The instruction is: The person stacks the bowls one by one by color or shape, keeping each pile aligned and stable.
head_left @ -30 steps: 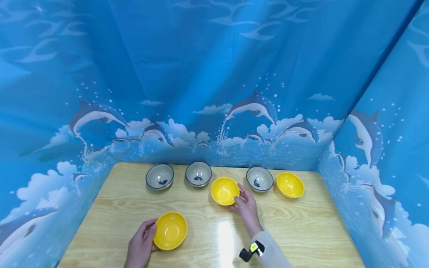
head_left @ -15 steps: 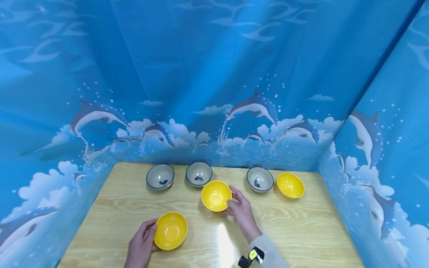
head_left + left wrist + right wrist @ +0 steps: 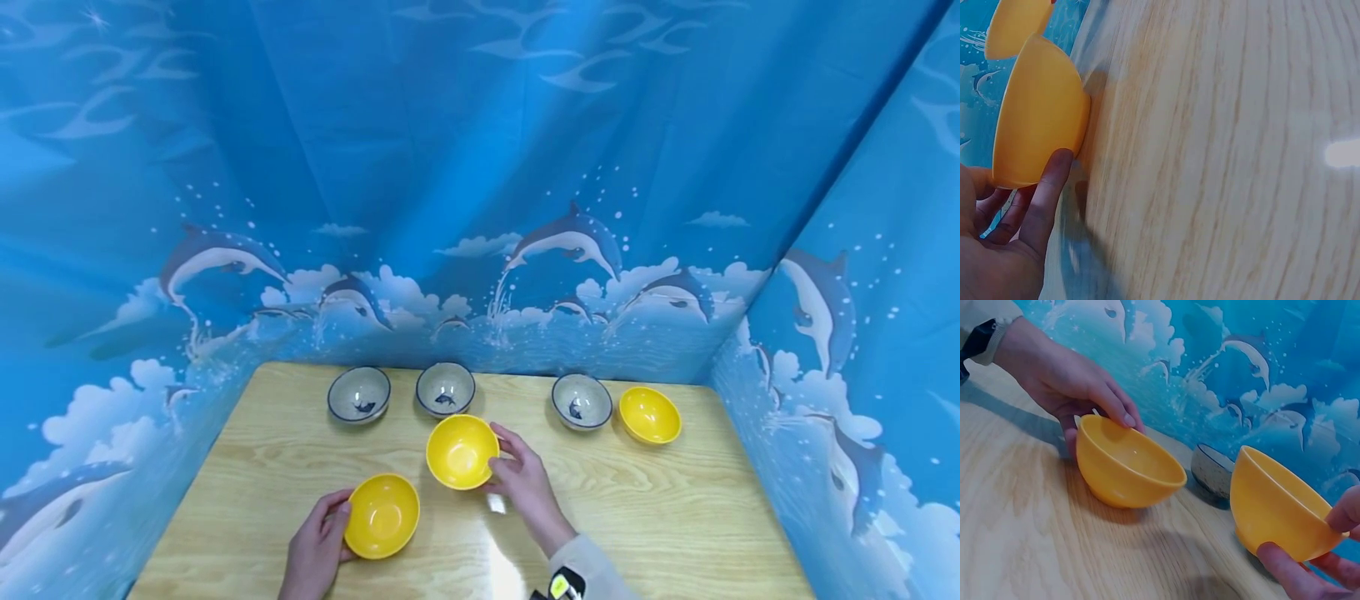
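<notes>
My left hand [image 3: 315, 542] holds a yellow bowl [image 3: 383, 517] by its left side, thumb at the rim and fingers beneath. In the left wrist view this bowl [image 3: 1038, 119] shows its outer wall, low over the tabletop. My right hand [image 3: 527, 483] grips a second yellow bowl [image 3: 462, 452] at its right edge. The right wrist view has that bowl [image 3: 1275, 506] tilted and raised, with a thumb [image 3: 1344, 512] on its rim. Both bowls have nothing in them. They stand close together, the right one farther back.
Along the back of the wooden table [image 3: 645, 517] stand grey bowls with dark rims: one at left [image 3: 358, 395], one in the middle [image 3: 445, 388] and one farther right [image 3: 581, 401]. A third yellow bowl [image 3: 649, 414] sits at the right end. Blue dolphin-print curtains [image 3: 450, 208] enclose the table.
My right hand has carried its yellow bowl left and toward me, away from the back row and nearer to the other held bowl. The left hand and its bowl have stayed in place.
</notes>
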Available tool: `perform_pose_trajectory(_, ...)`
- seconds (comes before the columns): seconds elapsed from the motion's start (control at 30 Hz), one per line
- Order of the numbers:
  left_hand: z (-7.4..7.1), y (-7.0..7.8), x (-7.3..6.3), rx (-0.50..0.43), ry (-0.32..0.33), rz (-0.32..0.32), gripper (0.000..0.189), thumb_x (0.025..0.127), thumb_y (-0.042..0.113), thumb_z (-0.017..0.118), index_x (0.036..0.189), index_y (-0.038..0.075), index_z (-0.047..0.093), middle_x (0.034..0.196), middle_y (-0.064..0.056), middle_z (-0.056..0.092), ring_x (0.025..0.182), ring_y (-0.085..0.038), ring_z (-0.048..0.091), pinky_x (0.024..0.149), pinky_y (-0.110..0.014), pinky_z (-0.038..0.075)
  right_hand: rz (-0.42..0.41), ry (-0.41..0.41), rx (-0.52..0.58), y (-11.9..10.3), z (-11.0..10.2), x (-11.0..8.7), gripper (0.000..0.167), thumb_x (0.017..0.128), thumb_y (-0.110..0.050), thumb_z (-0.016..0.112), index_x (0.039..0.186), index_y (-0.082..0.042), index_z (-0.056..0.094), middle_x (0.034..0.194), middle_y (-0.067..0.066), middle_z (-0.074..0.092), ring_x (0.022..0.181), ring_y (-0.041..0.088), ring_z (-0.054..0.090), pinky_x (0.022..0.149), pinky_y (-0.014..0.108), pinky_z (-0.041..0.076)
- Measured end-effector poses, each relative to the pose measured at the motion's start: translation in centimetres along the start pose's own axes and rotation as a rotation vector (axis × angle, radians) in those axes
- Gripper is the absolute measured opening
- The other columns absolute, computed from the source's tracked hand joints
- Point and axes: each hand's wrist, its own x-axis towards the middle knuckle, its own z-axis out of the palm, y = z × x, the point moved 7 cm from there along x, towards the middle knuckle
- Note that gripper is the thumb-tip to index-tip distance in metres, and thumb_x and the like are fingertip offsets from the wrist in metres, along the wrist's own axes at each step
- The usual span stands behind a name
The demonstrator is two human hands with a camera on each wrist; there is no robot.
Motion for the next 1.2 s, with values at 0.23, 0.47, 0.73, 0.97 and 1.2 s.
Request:
perform_pose_trajectory(0.23, 0.0, 0.0, -0.1, -0.014, -0.003, 0.008, 0.045, 0.117, 0.033, 0.052, 0.152, 0.005, 0.056, 0.139, -0.025, 0.066, 0.108, -0.024, 0.075, 0.07, -0.033, 0.069, 0.002, -0.047, -0.006, -0.4, 1.4, -0.8, 0.064, 0.104, -0.005, 0.063, 0.165, -0.01, 0.044, 0.16, 0.028, 0.049, 0.117, 0.027, 0.073, 0.093, 0.046, 0.069)
perform_pose_trajectory(0.47, 0.0, 0.0, 0.0, -0.01, -0.004, 0.007, 0.046, 0.117, 0.034, 0.052, 0.152, 0.005, 0.056, 0.139, -0.025, 0.066, 0.11, -0.025, 0.075, 0.071, -0.033, 0.069, -0.015, -0.088, -0.001, -0.7, 3.0, -1.5, 0.063, 0.104, -0.004, 0.064, 0.164, -0.007, 0.046, 0.156, 0.028, 0.052, 0.118, 0.029, 0.073, 0.091, 0.05, 0.069)
perform_pose_trajectory(0.73, 0.1, 0.0, 0.0, -0.007, -0.01, -0.004, 0.048, 0.118, 0.036, 0.05, 0.153, 0.005, 0.055, 0.141, -0.026, 0.065, 0.111, -0.026, 0.075, 0.071, -0.033, 0.069, -0.017, -0.134, -0.003, -0.8, 4.5, -2.1, 0.063, 0.103, -0.007, 0.065, 0.163, -0.01, 0.048, 0.154, 0.025, 0.055, 0.116, 0.029, 0.073, 0.09, 0.046, 0.07)
perform_pose_trajectory(0.97, 0.1, 0.2, -0.1, 0.006, -0.009, -0.009, 0.048, 0.118, 0.036, 0.05, 0.153, 0.005, 0.055, 0.143, -0.028, 0.064, 0.112, -0.028, 0.076, 0.071, -0.033, 0.069, -0.015, -0.167, 0.006, -0.1, 6.0, -2.4, 0.062, 0.103, -0.004, 0.064, 0.162, -0.008, 0.049, 0.151, 0.023, 0.058, 0.113, 0.028, 0.074, 0.087, 0.047, 0.07)
perform_pose_trajectory(1.2, 0.1, 0.2, -0.1, -0.01, -0.01, -0.014, 0.048, 0.118, 0.036, 0.05, 0.153, 0.004, 0.055, 0.141, -0.027, 0.066, 0.112, -0.026, 0.075, 0.071, -0.034, 0.07, 0.003, -0.198, 0.006, 0.5, 7.3, -2.9, 0.059, 0.102, -0.005, 0.065, 0.16, -0.01, 0.053, 0.148, 0.019, 0.061, 0.113, 0.027, 0.074, 0.086, 0.046, 0.071)
